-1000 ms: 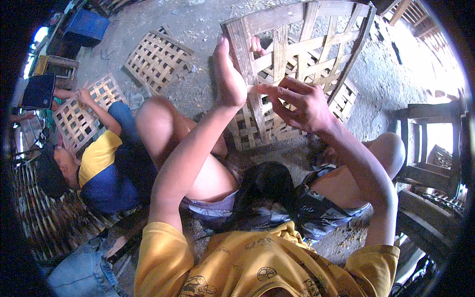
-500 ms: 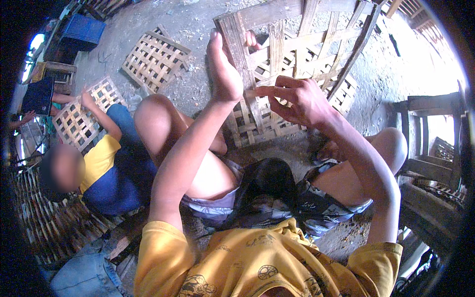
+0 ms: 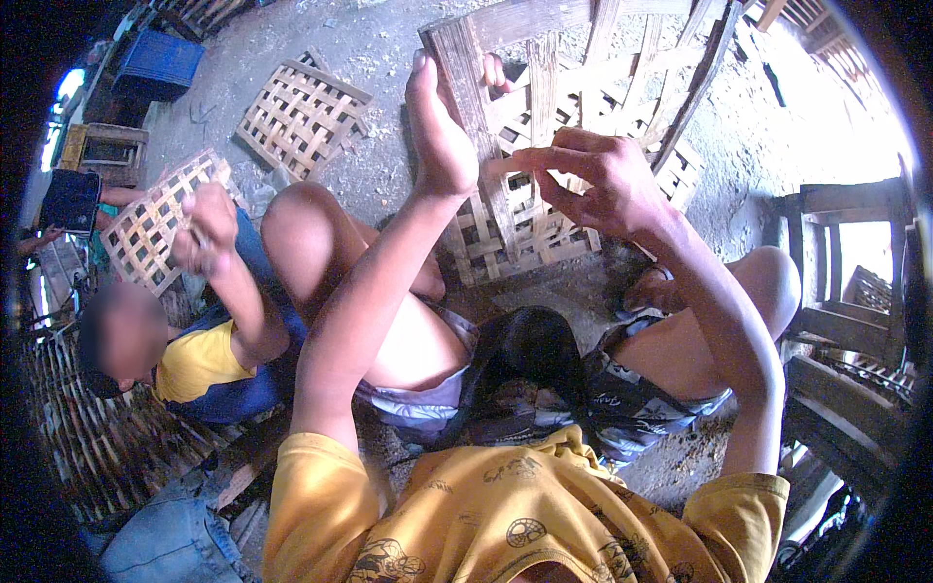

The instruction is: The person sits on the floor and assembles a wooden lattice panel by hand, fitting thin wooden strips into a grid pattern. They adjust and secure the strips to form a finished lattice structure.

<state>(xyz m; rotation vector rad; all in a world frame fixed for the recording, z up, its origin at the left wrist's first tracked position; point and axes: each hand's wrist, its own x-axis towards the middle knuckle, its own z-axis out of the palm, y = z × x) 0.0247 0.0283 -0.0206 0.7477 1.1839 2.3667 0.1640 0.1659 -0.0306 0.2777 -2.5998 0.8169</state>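
A slatted wooden frame with woven bamboo strips stands tilted in front of me. My left hand is closed around its left side bar, thumb on the outer side and fingertips showing through the lattice. My right hand is at the inner side of that bar, index finger stretched toward it and the other fingers bent. Something thin seems pinched at its fingertips, too small to make out. Behind the frame's lower part, another woven lattice panel lies on the floor between my feet.
Farther off on the floor lies a woven panel. At my left, a person in a yellow and blue shirt sits beside another woven panel. A blue crate is at the far left, and a wooden stand at my right.
My right hand has shifted slightly up along the side bar, its fingers bending a little differently. My left hand stays put. The neighbour's hand has lifted from their panel and is blurred.
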